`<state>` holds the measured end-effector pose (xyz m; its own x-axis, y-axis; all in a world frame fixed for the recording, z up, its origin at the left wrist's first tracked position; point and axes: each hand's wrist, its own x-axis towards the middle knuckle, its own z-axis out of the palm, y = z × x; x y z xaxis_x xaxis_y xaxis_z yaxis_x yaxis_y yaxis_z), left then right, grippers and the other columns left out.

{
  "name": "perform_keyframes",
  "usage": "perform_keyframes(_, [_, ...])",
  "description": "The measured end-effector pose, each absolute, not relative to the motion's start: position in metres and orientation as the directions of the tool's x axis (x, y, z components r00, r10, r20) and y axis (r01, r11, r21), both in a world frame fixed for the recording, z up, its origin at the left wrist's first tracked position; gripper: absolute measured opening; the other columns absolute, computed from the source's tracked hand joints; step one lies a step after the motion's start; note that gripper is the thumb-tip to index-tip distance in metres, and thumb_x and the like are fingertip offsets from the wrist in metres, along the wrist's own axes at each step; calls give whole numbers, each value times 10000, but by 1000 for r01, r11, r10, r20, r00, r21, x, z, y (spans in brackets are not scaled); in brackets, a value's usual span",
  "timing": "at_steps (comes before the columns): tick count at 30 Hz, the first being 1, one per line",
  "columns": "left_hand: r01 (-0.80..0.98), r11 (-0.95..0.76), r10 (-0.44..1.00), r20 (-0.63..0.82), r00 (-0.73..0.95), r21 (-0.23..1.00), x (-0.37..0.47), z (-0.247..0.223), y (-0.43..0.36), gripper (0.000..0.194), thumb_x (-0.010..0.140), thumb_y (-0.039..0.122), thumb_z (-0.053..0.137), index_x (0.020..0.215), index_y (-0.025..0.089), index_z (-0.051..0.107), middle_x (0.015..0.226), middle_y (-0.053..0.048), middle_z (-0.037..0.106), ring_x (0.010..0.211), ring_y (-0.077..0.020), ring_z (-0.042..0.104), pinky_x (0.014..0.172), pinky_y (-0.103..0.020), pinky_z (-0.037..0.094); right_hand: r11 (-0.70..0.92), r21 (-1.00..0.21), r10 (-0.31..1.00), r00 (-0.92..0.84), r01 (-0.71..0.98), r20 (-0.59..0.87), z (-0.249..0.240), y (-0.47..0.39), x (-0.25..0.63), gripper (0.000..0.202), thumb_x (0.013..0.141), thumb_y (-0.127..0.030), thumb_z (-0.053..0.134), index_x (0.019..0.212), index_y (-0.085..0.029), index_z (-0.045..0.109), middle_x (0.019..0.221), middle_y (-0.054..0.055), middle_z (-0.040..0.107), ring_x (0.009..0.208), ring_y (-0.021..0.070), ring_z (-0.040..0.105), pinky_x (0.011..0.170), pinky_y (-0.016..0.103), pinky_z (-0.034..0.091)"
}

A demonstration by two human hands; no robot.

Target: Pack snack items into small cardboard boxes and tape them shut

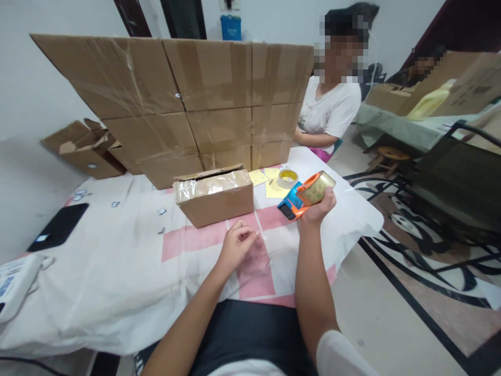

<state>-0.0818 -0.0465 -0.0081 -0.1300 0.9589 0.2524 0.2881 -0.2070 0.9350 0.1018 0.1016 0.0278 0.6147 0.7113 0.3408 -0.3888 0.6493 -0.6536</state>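
My right hand (319, 209) grips a blue and orange tape dispenser (291, 201) loaded with a wide roll of clear tan tape (318, 188), held up above the table. Just in front of a closed cardboard box (221, 206) is my left hand (238, 244), its thumb and fingers pinched together; what is between them, if anything, is too small to make out. Shiny clear tape covers part of the box's top, and a dark gap runs along its far edge.
Behind the box rises a wall of stacked cardboard cartons (219, 81). A tape roll (287, 178) lies on yellow paper (273, 189). Opened cartons (88, 151), a black flat object (58, 227) and a white device (18, 284) are at left. Another person (332, 107) sits beyond the table.
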Motion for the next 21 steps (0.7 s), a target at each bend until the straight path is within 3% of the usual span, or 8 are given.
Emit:
perform_keyframes(12, [323, -179, 963, 234, -137, 929, -83, -14, -44, 272, 888, 317, 634, 639, 209, 634, 725, 3, 493, 748, -165, 505, 706, -303, 377, 632, -654, 728, 607, -416, 317, 30, 98, 100, 297, 875, -440, 563, 857, -158, 655, 756, -2, 598, 707, 152, 633, 644, 269, 556])
perform_keyframes(21, [328, -193, 950, 260, -174, 925, -84, -17, -41, 240, 890, 296, 641, 669, 216, 691, 744, -3, 514, 756, -168, 516, 698, -296, 395, 537, -665, 787, 592, -519, 173, 45, 87, 90, 394, 858, -519, 503, 932, -167, 663, 920, 34, 658, 892, 193, 696, 807, 324, 597])
